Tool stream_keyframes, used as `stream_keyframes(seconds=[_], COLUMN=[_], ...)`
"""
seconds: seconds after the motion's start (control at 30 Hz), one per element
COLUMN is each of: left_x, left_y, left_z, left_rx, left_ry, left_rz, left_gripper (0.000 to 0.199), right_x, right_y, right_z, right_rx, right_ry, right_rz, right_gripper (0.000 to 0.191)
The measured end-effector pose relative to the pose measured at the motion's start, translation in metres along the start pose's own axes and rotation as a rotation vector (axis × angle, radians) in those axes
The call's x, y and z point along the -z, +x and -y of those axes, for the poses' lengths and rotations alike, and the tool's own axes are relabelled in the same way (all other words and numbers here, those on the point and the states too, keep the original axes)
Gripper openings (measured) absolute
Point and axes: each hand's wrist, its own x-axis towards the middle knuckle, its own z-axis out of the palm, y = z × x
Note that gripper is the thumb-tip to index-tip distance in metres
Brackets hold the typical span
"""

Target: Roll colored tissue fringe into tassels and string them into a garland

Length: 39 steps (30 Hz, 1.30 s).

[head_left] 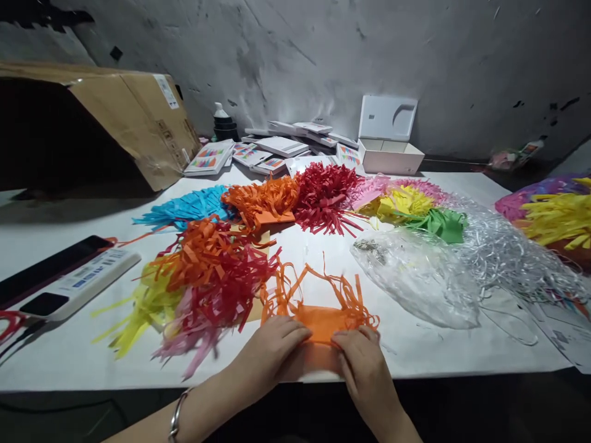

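Note:
At the table's front edge, an orange tissue paper tassel [322, 320] lies with its cut strips pointing away from me. My left hand [277, 344] grips the left side of its uncut band, and my right hand [362, 354] grips the right side. Both thumbs face each other along the band's near edge; the fingertips are partly hidden by the paper. Just left of it is a loose heap of red tassels [231, 271], with orange tassels [198, 252], pink strips [198, 335] and yellow strips [150, 301].
Behind lie blue tassels [189, 206], dark red tassels [325, 194] and green tassels [446, 224]. A clear plastic bag [420, 277] and silver tinsel [503, 252] lie right. A power bank [87, 277] and phone [50, 267] sit left. Flat packages [281, 146], a cardboard box [138, 117] and white box [390, 157] stand behind.

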Motion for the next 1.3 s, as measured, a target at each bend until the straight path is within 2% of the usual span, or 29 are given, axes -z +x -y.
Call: stream_keyframes(seconds=[0.1, 0.17, 0.3, 0.4, 0.47, 0.53, 0.63, 0.7, 0.77, 0.87, 0.97, 1.07, 1.13, 1.3], left_x=[-0.001, 0.000, 0.004, 0.006, 0.007, 0.007, 0.009, 0.011, 0.013, 0.014, 0.011, 0.003, -0.002, -0.003], left_y=[0.015, 0.025, 0.038, 0.042, 0.044, 0.047, 0.049, 0.049, 0.046, 0.036, 0.025, 0.018, 0.015, 0.009], left_z=[0.003, 0.005, 0.006, 0.005, 0.004, 0.005, 0.009, 0.012, 0.015, 0.014, 0.006, -0.002, -0.003, 0.004], left_rx=[0.167, 0.270, 0.416, 0.468, 0.480, 0.484, 0.495, 0.500, 0.513, 0.432, 0.168, -0.001, -0.010, -0.024], left_ry=[0.008, 0.025, 0.104, 0.139, 0.136, 0.120, 0.104, 0.101, 0.109, 0.149, 0.176, 0.197, 0.205, 0.172], left_rz=[0.060, 0.136, 0.270, 0.332, 0.351, 0.355, 0.361, 0.372, 0.353, 0.189, 0.027, 0.034, 0.043, -0.003], left_gripper=[0.018, 0.020, 0.019, 0.018, 0.018, 0.018, 0.019, 0.020, 0.019, 0.022, 0.025, 0.019, 0.011, 0.017], right_x=[-0.009, -0.016, -0.025, -0.019, -0.012, -0.006, -0.004, -0.009, -0.015, -0.021, -0.020, -0.016, -0.014, -0.014], right_y=[0.007, 0.011, 0.019, 0.023, 0.024, 0.023, 0.017, 0.012, 0.008, 0.006, 0.011, 0.020, 0.024, 0.019], right_z=[0.001, -0.001, -0.005, -0.005, -0.004, -0.001, 0.002, 0.001, -0.002, -0.006, -0.006, 0.000, 0.004, 0.004], right_rx=[-0.178, -0.238, -0.277, -0.276, -0.238, -0.099, 0.118, 0.150, 0.146, 0.165, 0.148, 0.108, 0.087, 0.102], right_ry=[-0.097, -0.185, -0.306, -0.411, -0.471, -0.433, -0.269, -0.217, -0.222, -0.266, -0.275, -0.161, -0.098, -0.193], right_rz=[-0.080, -0.103, -0.039, -0.037, -0.089, -0.109, 0.009, 0.088, 0.109, 0.110, 0.087, 0.028, 0.057, 0.131], right_gripper=[0.022, 0.024, 0.022, 0.018, 0.023, 0.028, 0.027, 0.025, 0.025, 0.028, 0.027, 0.023, 0.017, 0.022])
